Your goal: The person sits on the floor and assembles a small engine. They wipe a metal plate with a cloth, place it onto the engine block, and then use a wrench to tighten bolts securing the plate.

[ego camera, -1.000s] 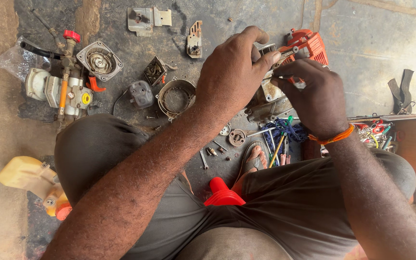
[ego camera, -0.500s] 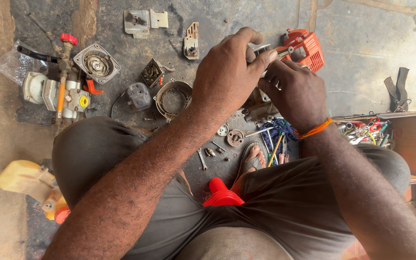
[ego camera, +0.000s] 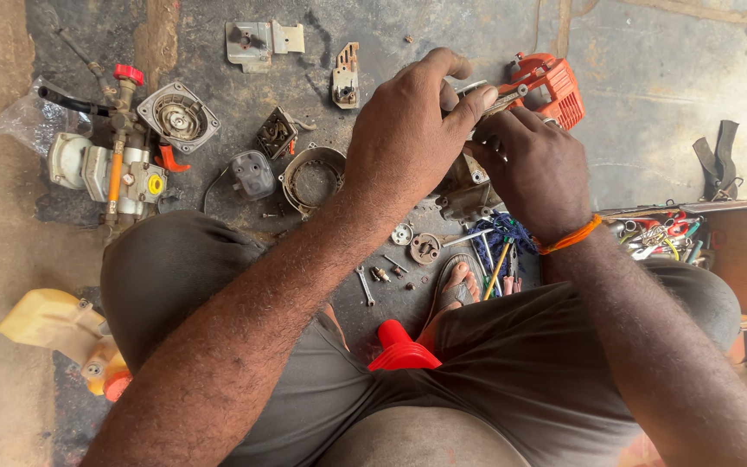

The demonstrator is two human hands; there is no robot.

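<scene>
Left hand and right hand both closed around a small metal engine part, above the oily floor; orange engine cover just behind.

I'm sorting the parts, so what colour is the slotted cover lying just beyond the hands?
The slotted cover is orange-red, seen clearest in the head view, just past the right hand.

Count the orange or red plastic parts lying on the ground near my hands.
3: an orange engine cover beyond the hands, a red funnel between the legs, a red cap far left; others may be hidden.
</scene>
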